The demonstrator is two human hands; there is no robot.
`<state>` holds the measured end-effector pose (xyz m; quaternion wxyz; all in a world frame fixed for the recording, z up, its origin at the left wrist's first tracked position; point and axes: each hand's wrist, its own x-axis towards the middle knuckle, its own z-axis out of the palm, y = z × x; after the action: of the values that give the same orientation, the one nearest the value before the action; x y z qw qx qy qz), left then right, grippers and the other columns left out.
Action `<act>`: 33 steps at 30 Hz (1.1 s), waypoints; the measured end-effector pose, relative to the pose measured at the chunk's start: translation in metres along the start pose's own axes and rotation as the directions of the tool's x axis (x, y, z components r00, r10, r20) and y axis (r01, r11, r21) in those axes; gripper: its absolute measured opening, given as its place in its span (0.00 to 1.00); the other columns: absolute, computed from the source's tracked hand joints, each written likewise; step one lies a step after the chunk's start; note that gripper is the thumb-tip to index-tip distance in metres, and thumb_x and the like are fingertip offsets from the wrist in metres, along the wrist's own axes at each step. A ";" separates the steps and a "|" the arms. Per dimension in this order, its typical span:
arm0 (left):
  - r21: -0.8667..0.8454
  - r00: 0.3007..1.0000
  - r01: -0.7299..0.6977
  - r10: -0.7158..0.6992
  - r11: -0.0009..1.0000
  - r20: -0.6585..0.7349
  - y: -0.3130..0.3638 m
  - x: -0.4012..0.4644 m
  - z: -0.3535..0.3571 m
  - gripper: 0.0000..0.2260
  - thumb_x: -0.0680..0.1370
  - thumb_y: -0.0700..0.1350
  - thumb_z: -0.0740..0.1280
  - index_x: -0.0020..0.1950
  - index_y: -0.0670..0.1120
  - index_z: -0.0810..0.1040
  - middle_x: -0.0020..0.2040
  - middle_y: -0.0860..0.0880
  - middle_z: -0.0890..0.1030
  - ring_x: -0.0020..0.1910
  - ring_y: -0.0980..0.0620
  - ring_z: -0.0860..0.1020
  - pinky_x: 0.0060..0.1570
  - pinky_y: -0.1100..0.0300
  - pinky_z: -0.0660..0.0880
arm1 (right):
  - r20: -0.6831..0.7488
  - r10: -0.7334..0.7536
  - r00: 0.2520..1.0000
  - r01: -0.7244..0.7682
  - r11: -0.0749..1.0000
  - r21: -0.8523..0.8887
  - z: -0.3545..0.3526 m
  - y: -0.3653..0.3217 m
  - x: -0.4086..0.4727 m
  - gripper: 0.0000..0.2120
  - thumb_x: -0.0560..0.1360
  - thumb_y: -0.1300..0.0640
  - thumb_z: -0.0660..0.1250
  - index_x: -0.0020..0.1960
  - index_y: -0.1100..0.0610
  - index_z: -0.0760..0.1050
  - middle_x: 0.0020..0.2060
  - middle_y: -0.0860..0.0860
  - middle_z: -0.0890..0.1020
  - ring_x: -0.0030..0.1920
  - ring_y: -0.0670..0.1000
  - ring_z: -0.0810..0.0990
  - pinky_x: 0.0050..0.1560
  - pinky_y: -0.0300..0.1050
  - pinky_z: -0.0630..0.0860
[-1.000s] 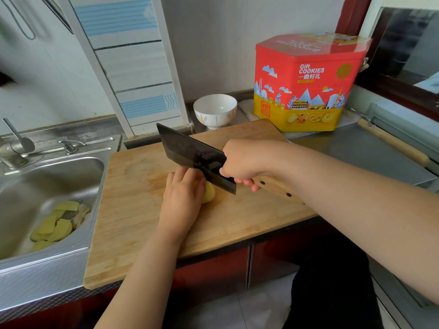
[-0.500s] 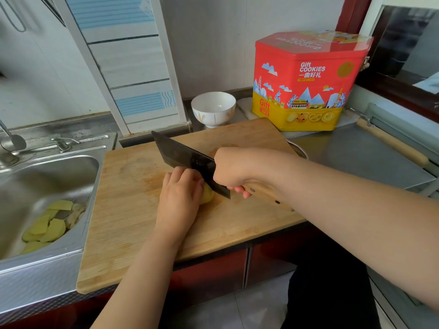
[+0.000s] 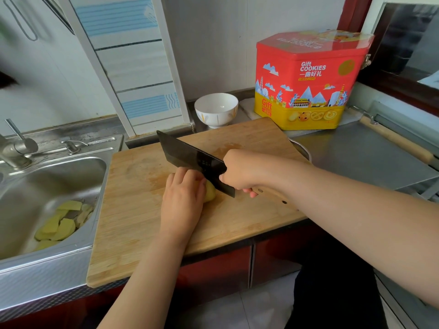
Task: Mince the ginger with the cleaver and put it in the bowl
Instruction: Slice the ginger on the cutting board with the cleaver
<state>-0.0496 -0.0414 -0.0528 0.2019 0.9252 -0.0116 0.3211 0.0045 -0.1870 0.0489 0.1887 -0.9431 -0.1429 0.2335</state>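
Note:
A yellow piece of ginger [image 3: 210, 192] lies on the wooden cutting board [image 3: 142, 210], mostly covered by my left hand [image 3: 184, 198], whose curled fingers hold it down. My right hand [image 3: 240, 170] grips the wooden handle of a dark cleaver [image 3: 192, 160]. The blade stands on edge against my left knuckles, right at the ginger. A white bowl [image 3: 216, 110] stands behind the board near the wall; its inside looks bare.
A steel sink [image 3: 47, 186] at the left holds several yellow peel slices [image 3: 59, 224], with a tap [image 3: 16, 150] behind it. A red and yellow cookie tin [image 3: 308, 79] stands at the back right, and a rolling pin [image 3: 399, 141] lies on the steel counter.
The cleaver has come down a little against the ginger and my knuckles. Both hands stay in nearly the same place; the camera shifted slightly.

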 end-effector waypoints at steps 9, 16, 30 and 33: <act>-0.026 0.999 -0.001 0.002 1.000 0.039 -0.002 0.001 0.001 0.04 0.77 0.42 0.67 0.51 0.44 0.77 0.50 0.48 0.75 0.46 0.47 0.70 0.46 0.55 0.69 | 0.016 -0.030 0.999 0.030 1.000 0.000 -0.018 -0.007 -0.011 0.10 0.81 0.59 0.59 0.50 0.65 0.75 0.36 0.59 0.77 0.29 0.54 0.73 0.25 0.42 0.72; -0.037 0.999 -0.002 0.004 0.999 0.047 -0.001 0.001 0.000 0.03 0.78 0.41 0.66 0.51 0.44 0.76 0.50 0.48 0.75 0.46 0.47 0.69 0.46 0.55 0.68 | 0.047 0.001 0.999 -0.002 1.000 0.008 -0.018 -0.012 -0.012 0.11 0.81 0.60 0.59 0.48 0.66 0.76 0.36 0.59 0.78 0.29 0.55 0.74 0.24 0.41 0.72; -0.023 0.998 -0.004 0.005 1.000 0.064 -0.005 0.003 0.003 0.03 0.77 0.41 0.67 0.50 0.44 0.75 0.49 0.46 0.75 0.45 0.45 0.70 0.43 0.57 0.65 | 0.017 -0.033 0.999 0.033 0.999 -0.021 0.001 -0.020 -0.011 0.10 0.78 0.62 0.62 0.38 0.61 0.73 0.32 0.55 0.78 0.28 0.52 0.76 0.27 0.44 0.73; -0.027 0.998 -0.004 0.006 1.000 0.056 -0.005 0.003 0.002 0.03 0.77 0.41 0.66 0.49 0.43 0.75 0.49 0.47 0.75 0.44 0.46 0.70 0.44 0.58 0.65 | 0.154 0.101 0.983 -0.102 0.995 -0.002 0.009 -0.016 -0.002 0.12 0.81 0.67 0.56 0.56 0.70 0.76 0.41 0.63 0.78 0.35 0.57 0.76 0.33 0.46 0.75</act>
<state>-0.0453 -0.0370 -0.0548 0.2132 0.9311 -0.0239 0.2951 -0.0052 -0.1708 0.0489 0.1677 -0.9278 -0.1081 0.3154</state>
